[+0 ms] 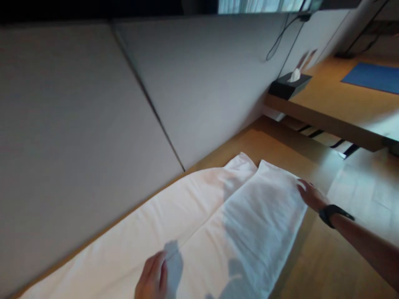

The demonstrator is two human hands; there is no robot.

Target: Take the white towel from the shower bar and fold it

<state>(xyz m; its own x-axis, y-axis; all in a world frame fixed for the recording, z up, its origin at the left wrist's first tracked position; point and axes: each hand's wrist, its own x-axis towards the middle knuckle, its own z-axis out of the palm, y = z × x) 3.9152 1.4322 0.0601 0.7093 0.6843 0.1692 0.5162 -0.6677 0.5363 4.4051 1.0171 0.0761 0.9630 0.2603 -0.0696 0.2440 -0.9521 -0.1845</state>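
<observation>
The head view is tilted and soft with blur, and no brand, label or writing can be read anywhere in it. A white folded cloth [258, 224] lies flat on a larger white sheet [149, 224] that runs along the foot of a grey padded wall panel [93, 116]; where cloth ends and sheet begins is hard to follow toward the bottom edge, since both are the same white and shadows cross them. The right hand [311, 195] rests on the far right edge of the folded cloth, fingers laid flat and slightly spread, pressing down rather than pinching; a black watch [332, 214] sits on the wrist, and the forearm runs out of frame at the lower right. The left hand [152, 278] is cut off by the bottom edge, so only the fingers and part of the back show; its fingertips appear to be pinched together on the near edge of the cloth, though the blur makes this uncertain. Beyond the sheet is a wooden floor [280, 145]. At the upper right a wooden desk [336, 108] carries a black tissue box [288, 85] with a white tissue standing up from it, and a blue mat [370, 77] that is cut off by the right edge. Dark cables [280, 39] hang down the wall above the box; their upper ends are lost in the dark strip at the top.
</observation>
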